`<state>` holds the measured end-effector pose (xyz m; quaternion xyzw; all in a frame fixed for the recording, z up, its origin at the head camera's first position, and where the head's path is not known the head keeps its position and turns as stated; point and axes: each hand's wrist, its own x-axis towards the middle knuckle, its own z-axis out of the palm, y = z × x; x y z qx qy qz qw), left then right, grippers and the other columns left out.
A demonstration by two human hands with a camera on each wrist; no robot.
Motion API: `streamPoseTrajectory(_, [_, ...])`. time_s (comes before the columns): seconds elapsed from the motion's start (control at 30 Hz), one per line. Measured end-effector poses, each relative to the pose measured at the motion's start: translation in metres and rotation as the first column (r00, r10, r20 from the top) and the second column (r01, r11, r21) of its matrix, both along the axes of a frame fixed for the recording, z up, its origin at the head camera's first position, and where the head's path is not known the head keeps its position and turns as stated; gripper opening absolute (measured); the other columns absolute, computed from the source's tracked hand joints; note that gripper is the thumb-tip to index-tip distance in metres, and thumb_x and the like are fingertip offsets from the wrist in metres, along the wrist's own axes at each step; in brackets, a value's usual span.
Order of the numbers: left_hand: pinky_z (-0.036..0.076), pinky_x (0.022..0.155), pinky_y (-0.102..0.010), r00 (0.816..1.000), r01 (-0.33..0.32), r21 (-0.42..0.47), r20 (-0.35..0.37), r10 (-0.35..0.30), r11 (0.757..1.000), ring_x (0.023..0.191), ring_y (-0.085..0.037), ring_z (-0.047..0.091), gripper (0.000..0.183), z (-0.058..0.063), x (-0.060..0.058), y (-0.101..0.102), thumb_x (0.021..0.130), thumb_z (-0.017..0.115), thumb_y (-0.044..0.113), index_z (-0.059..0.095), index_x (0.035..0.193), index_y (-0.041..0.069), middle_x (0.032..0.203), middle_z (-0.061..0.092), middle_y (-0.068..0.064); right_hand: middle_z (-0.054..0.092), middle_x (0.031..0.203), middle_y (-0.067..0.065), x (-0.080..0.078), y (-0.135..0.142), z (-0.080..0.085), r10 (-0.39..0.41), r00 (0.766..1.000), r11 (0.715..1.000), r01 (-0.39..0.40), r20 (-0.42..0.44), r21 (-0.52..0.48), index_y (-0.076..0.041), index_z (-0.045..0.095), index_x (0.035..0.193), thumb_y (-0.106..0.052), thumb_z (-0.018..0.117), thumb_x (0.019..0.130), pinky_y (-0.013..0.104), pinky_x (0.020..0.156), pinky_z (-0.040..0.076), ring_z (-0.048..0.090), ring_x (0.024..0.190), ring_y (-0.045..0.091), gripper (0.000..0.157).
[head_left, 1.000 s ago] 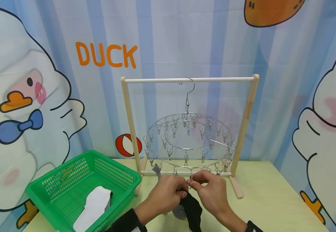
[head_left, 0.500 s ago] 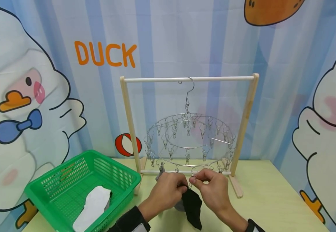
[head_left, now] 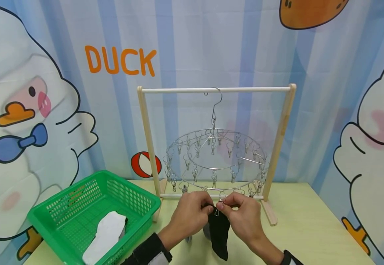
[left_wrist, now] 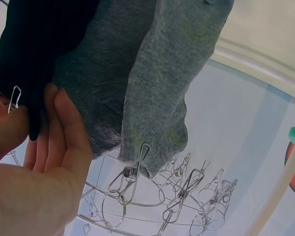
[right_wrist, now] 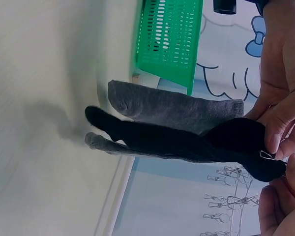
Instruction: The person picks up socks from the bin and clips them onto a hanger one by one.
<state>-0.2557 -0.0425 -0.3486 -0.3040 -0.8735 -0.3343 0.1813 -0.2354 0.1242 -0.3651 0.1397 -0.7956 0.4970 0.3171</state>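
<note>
A striped curtain (head_left: 192,44) with big ducks is behind the hanger (head_left: 212,169), and a pale yellow tabletop (head_left: 301,221) is under it. The round hanger hooks over the top bar of a stand (head_left: 282,132).

The black sock (head_left: 219,233) has just come up a little. It is below the front of the hanger, and the wire of a clip (head_left: 216,212) now shows in front of its top edge. That seems to mean the edge is at the clip's mouth, but I can't tell if the clip bites it. The left hand (head_left: 188,211), under the hanger's front, has a narrow grip and pinches the sock's top. The right hand (head_left: 245,215), a bit more to the right under the hanger, has a narrow grip too and pinches the clip.

One gray sock (right_wrist: 172,105) hangs from the hanger, near the black one. Another gray bit (right_wrist: 101,142) peeks out behind the black sock. To the left of the hanger is a green basket (head_left: 129,197) with a white sock (head_left: 104,237) in it.

The gray sock is close by and could get in the way. Other clips (head_left: 214,179) crowd the hanger, and the fingers hide part of the black sock's edge.
</note>
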Motion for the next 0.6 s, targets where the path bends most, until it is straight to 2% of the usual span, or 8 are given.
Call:
streamPoseTrajectory(0.2, [0.045, 0.051, -0.022, 1.000, -0.005, 0.015, -0.002, 0.005, 1.000, 0.057, -0.002, 0.053, 0.016, 0.0005, -0.0010, -0.0003, 0.079, 0.071, -0.001, 0.068, 0.077, 0.015, 0.062, 0.058, 0.013, 0.064, 0.065, -0.011, -0.0005, 0.0007, 0.0003, -0.004, 1.000, 1.000, 0.005, 0.026, -0.007, -0.017, 0.068, 0.065, -0.002, 0.083, 0.073, 0.031, 0.057, 0.051, 0.061, 0.060, 0.007, 0.023])
streamPoseTrajectory(0.47, [0.047, 0.052, -0.022, 1.000, -0.019, 0.005, -0.006, 0.019, 1.000, 0.057, -0.001, 0.053, 0.013, 0.0000, 0.0008, -0.0014, 0.081, 0.071, 0.002, 0.069, 0.079, 0.014, 0.063, 0.058, 0.012, 0.068, 0.072, -0.006, 0.0011, -0.0021, 0.0013, 0.048, 0.982, 0.998, -0.041, 0.183, -0.044, -0.013, 0.072, 0.077, -0.007, 0.082, 0.077, 0.029, 0.062, 0.054, 0.064, 0.066, 0.008, 0.011])
streamPoseTrajectory(0.6, [0.048, 0.053, -0.020, 0.999, -0.014, -0.011, -0.043, 0.014, 1.000, 0.060, 0.000, 0.055, 0.009, 0.0011, 0.0021, -0.0016, 0.085, 0.072, 0.004, 0.071, 0.084, 0.013, 0.069, 0.063, 0.010, 0.069, 0.074, -0.006, 0.0001, -0.0022, 0.0006, 0.047, 0.983, 0.998, -0.040, 0.180, -0.042, -0.012, 0.075, 0.082, -0.012, 0.082, 0.077, 0.030, 0.063, 0.055, 0.065, 0.068, 0.007, 0.009])
